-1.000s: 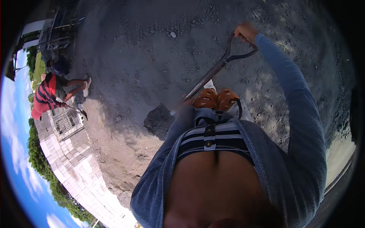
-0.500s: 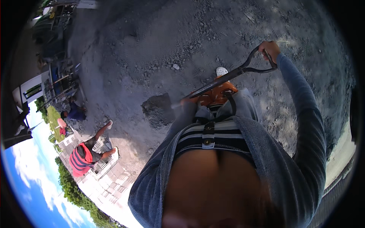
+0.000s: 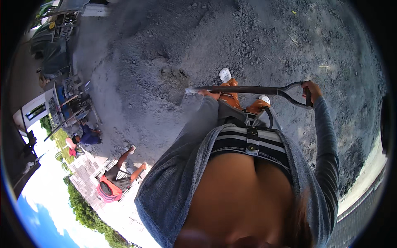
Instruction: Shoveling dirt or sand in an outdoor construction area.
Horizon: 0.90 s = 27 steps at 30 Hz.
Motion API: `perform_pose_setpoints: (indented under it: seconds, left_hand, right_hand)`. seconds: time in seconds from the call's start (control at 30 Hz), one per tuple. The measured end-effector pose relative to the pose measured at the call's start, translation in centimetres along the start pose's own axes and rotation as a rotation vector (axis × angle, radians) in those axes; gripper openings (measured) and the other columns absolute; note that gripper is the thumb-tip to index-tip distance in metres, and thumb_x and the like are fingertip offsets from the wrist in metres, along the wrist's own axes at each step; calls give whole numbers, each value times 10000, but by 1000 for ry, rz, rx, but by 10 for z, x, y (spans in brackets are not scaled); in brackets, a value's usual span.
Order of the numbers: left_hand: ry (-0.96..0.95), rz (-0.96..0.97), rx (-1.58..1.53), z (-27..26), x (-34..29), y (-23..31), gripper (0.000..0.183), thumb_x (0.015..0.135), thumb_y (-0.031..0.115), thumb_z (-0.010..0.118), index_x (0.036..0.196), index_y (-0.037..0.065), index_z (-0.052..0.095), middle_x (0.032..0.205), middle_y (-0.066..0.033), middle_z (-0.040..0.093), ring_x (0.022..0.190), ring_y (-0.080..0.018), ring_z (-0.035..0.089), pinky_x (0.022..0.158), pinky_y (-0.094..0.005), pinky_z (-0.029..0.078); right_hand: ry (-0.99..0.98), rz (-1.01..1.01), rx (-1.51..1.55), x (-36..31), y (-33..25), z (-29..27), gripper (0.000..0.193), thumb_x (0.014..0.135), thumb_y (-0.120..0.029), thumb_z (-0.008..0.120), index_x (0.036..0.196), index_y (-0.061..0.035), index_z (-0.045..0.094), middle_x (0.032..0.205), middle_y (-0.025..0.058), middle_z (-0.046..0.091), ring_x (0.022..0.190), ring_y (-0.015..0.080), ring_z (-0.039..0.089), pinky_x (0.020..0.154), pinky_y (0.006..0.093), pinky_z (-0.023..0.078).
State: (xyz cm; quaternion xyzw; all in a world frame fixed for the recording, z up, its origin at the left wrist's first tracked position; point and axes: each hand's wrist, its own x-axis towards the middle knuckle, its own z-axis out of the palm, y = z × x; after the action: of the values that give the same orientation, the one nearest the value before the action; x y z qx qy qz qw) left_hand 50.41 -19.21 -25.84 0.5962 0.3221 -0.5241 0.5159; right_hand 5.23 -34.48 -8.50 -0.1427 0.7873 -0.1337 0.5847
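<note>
The shovel (image 3: 248, 89) lies almost level across the upper middle of the frame, its dark shaft ending at the right in a forked handle. The right hand (image 3: 312, 91) is closed round the crosspiece of that handle; the forearm and the angle of view keep some of its fingers out of sight. The left hand (image 3: 210, 94) grips the shaft near its pale lower end, with part of the fingers hidden and the wrist lost in a grey-blue sleeve (image 3: 190, 128). Left of that hand the blade is hard to make out: it merges with the grey soil (image 3: 136, 78), and whether it bears a load cannot be told.

Below the shaft, the wearer's torso and open jacket (image 3: 169, 194) fill the lower middle and block the ground there. Two white shoes (image 3: 225, 75) show only in part beside orange trouser legs (image 3: 230, 98). At lower left, a person in red and black (image 3: 112, 184) bends over pale blocks (image 3: 87, 170), both hands hard to see. Nearer the left edge, a person in dark blue (image 3: 89, 135) is small and shadowed. The dark rim of the lens cuts off the corners.
</note>
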Motion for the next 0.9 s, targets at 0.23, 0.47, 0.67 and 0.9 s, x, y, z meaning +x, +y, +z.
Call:
perform_pose_setpoints:
  seconds: [0.23,0.47,0.67,0.9]
  left_hand:
    - [93,359,99,-83,94,147,902,742,776,142,1333,118,321,1226,-104,457,992,-287,480,880,-465,385]
    - [25,289,-297,-24,1,265,942,722,814,137,1335,125,329,1236,-102,457,977,-273,498,845,-459,400]
    - [110,333,-297,-58,-45,248,970,701,832,198,1321,101,352,1262,-105,451,1046,-276,473,885,-473,376]
    - [142,369,-765,-136,-84,76,878,702,820,239,1213,147,477,1243,-67,479,1085,-290,459,915,-522,364]
  right_hand:
    - [-281,234,12,-3,87,104,67,658,-86,587,636,-61,529,515,67,494,418,195,479,436,345,446]
    - [-462,207,13,-11,16,206,85,710,-93,554,743,-16,541,591,82,532,451,196,496,471,347,476]
    - [-704,411,-106,49,11,207,89,762,-111,545,790,-27,550,656,89,584,543,183,583,524,339,508]
    - [-824,29,-552,68,-50,180,151,713,-179,562,633,-58,523,533,60,521,457,174,499,493,290,449]
